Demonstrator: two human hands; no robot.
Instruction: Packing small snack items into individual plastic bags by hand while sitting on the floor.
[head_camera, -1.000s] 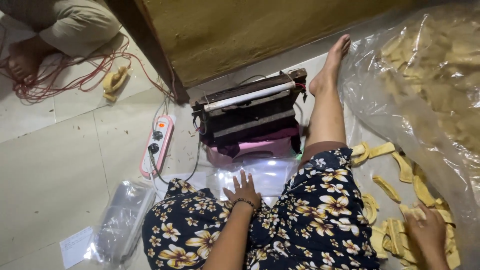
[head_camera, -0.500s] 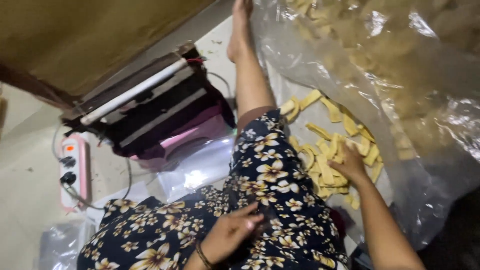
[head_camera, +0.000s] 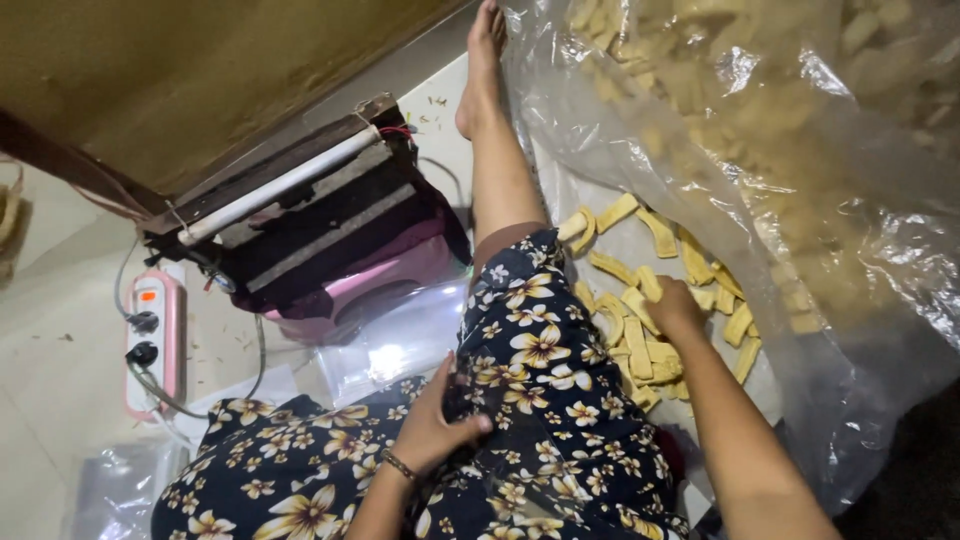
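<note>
Our right hand (head_camera: 672, 308) sinks curled fingers into flat, pale yellow snack strips (head_camera: 640, 345) on crinkly clear plastic sheeting (head_camera: 600, 130) covering the floor beside our leg. Our left hand (head_camera: 432, 428) rests loosely cupped on soft floral fabric (head_camera: 540, 350) across our lap.

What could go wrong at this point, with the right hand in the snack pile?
The yellow snack strips lie loose by the big clear bag; the right hand could scatter some onto the floor. The outstretched leg lies close beside the sealing machine, so a shift might bump it. Cables by the power strip run near the lap and could snag.
</note>
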